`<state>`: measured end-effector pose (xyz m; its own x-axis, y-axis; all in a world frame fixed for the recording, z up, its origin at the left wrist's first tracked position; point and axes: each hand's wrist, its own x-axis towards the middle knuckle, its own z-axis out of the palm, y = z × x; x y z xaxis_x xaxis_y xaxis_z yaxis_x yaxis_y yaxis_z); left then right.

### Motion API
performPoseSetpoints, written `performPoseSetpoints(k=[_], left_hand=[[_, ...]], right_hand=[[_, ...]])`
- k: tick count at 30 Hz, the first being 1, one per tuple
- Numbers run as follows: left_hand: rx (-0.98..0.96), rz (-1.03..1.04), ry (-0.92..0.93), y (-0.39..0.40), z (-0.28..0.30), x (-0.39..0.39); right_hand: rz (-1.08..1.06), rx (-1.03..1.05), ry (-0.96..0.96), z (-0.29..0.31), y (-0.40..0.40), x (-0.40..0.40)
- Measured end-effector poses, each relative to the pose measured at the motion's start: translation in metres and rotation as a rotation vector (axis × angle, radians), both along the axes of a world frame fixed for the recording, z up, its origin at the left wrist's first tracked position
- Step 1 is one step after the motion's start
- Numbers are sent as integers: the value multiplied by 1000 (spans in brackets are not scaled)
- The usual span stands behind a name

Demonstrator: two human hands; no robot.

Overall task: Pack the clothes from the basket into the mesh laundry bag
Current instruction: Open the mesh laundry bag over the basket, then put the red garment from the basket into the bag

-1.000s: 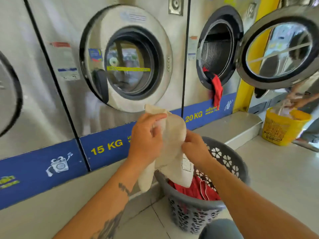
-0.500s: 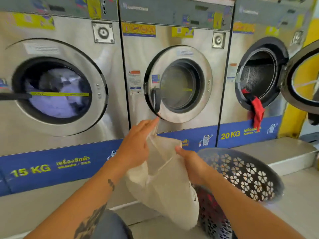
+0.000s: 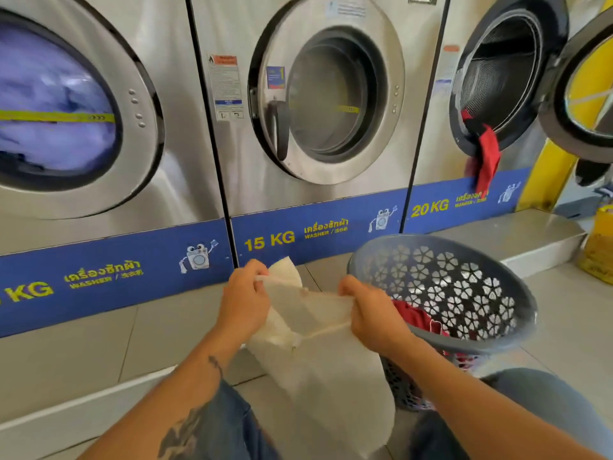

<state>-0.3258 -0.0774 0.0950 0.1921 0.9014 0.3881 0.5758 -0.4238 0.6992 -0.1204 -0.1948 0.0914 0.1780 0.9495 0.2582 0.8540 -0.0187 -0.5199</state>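
Note:
A cream mesh laundry bag (image 3: 328,376) hangs between my knees. My left hand (image 3: 243,303) grips one side of its top edge and my right hand (image 3: 368,310) grips the other, stretching the mouth between them. To the right, a grey perforated laundry basket (image 3: 464,290) stands tilted on the floor, touching my right forearm. Red clothes (image 3: 414,318) lie inside it, partly hidden by my right hand.
Three steel washing machines line the wall ahead. The right one (image 3: 504,78) has its door open, with a red garment (image 3: 487,157) hanging from the drum. A raised tiled step runs under the machines. A yellow basket (image 3: 600,247) stands at far right.
The view has dropped lower and closer to the floor. My hands have pulled the bag's top edge apart and level, and the bag now hangs down between my knees.

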Motion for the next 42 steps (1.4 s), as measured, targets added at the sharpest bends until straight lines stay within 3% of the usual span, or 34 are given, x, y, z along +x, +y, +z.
performPoseSetpoints(k=[7, 10, 12, 14, 18, 22, 25, 31, 37, 42], left_hand=[[-248, -154, 101, 40, -32, 57], [-326, -147, 29, 56, -48, 81], [-358, -134, -21, 62, -58, 98], [-376, -153, -31, 70, -62, 112], [-413, -140, -62, 90, -50, 138], [-406, -79, -101, 108, -39, 157], [-443, -85, -55, 123, -40, 163], [-416, -201, 6, 137, -41, 160], [-331, -94, -78, 145, -31, 142], [-244, 14, -275, 127, -17, 131]], right_hand=[[131, -59, -165, -20, 48, 50], [59, 54, -107, -29, 76, 96], [-45, 10, -89, -44, 96, 137], [-102, -219, -139, -68, 115, 176], [-17, -753, -254, -128, 144, 216], [-33, -1100, -369, -180, 166, 224], [-104, -1258, -320, -212, 167, 223], [-24, -983, -584, -236, 156, 226], [-14, -730, -427, -180, 169, 210], [-132, -365, -95, -101, 159, 191]])
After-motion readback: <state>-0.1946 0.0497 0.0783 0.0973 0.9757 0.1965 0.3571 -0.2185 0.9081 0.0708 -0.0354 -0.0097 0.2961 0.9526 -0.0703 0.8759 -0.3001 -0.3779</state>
